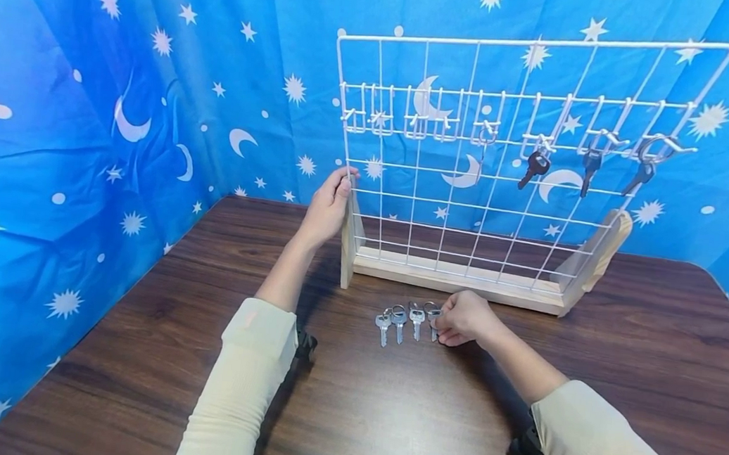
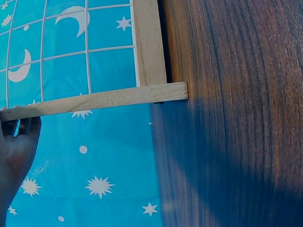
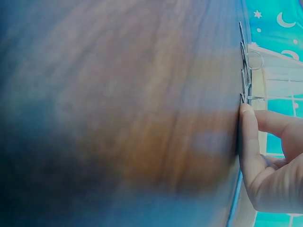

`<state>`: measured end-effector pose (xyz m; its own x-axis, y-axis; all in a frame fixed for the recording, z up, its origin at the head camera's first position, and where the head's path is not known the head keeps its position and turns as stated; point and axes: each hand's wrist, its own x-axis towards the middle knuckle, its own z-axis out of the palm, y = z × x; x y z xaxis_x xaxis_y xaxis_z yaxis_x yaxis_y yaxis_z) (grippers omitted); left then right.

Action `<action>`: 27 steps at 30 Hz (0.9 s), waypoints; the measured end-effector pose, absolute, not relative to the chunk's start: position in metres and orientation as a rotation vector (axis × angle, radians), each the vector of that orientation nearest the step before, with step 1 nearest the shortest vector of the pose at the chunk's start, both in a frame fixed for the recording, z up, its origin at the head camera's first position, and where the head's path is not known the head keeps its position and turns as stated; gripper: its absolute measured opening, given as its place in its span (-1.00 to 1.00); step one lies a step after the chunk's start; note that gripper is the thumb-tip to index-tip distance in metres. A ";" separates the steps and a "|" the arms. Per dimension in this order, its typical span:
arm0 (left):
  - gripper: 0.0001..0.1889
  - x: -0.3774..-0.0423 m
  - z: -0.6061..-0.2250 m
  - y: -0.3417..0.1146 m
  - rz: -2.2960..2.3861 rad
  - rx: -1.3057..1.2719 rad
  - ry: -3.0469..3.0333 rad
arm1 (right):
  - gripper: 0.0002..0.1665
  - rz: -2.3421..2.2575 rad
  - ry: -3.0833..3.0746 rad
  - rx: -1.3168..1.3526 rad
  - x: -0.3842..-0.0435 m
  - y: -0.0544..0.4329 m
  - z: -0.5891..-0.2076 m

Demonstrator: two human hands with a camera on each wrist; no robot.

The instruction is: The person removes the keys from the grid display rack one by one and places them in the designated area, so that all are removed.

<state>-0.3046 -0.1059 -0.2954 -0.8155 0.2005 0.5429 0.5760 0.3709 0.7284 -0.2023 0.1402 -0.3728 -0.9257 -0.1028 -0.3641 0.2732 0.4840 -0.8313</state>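
A white wire-grid rack (image 1: 445,199) with wooden side supports and hooks stands on the table in the head view. My left hand (image 1: 328,207) grips the left wooden support; the left wrist view shows the fingers (image 2: 32,128) against that wooden side piece (image 2: 99,99). Several silver keys with rings lie in a row in front of the rack, among them a key (image 1: 417,323) near the middle. My right hand (image 1: 467,318) pinches the rightmost key (image 1: 434,325), partly hidden by the fingers. In the right wrist view the right hand (image 3: 272,156) meets the row's near end, keys seen edge-on.
Several keys hang from the rack's hooks on the right, including a dark key (image 1: 536,167) and a grey key (image 1: 591,169). Hooks (image 1: 378,119) on the left hold no keys. A blue star-and-moon cloth (image 1: 256,58) hangs behind the dark wooden table (image 1: 159,354).
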 end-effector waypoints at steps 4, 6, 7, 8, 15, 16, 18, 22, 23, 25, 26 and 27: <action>-0.65 -0.305 -0.296 -0.106 -1.432 -0.671 -2.275 | -0.82 -1.432 2.370 0.156 -0.202 0.142 -0.375; -0.66 -0.305 -0.297 -0.106 -1.434 -0.672 -2.274 | -0.81 -1.438 2.366 0.160 -0.202 0.142 -0.375; -0.66 -0.305 -0.297 -0.106 -1.434 -0.671 -2.273 | -0.81 -1.438 2.365 0.155 -0.202 0.142 -0.375; -0.66 -0.305 -0.297 -0.106 -1.435 -0.675 -2.269 | -0.81 -1.440 2.363 0.153 -0.202 0.142 -0.376; -0.65 -0.304 -0.295 -0.107 -1.415 -0.681 -2.272 | -0.80 -1.459 2.340 0.161 -0.203 0.142 -0.376; -0.65 -0.304 -0.295 -0.107 -1.414 -0.677 -2.273 | -0.80 -1.461 2.334 0.162 -0.203 0.142 -0.376; -0.65 -0.305 -0.294 -0.108 -1.413 -0.677 -2.271 | -0.81 -1.461 2.328 0.152 -0.203 0.143 -0.376; -0.65 -0.306 -0.294 -0.107 -1.407 -0.681 -2.274 | -0.82 -1.481 2.297 0.116 -0.204 0.145 -0.375; -0.65 -0.306 -0.294 -0.107 -1.408 -0.682 -2.277 | -0.82 -1.491 2.283 0.107 -0.204 0.147 -0.375; -0.65 -0.307 -0.294 -0.107 -1.411 -0.681 -2.282 | -0.83 -1.510 2.252 0.090 -0.203 0.149 -0.374; -0.65 -0.307 -0.295 -0.107 -1.413 -0.680 -2.285 | -0.84 -1.522 2.236 0.084 -0.202 0.151 -0.374; -0.65 -0.307 -0.295 -0.107 -1.414 -0.678 -2.287 | -0.84 -1.528 2.227 0.075 -0.202 0.152 -0.373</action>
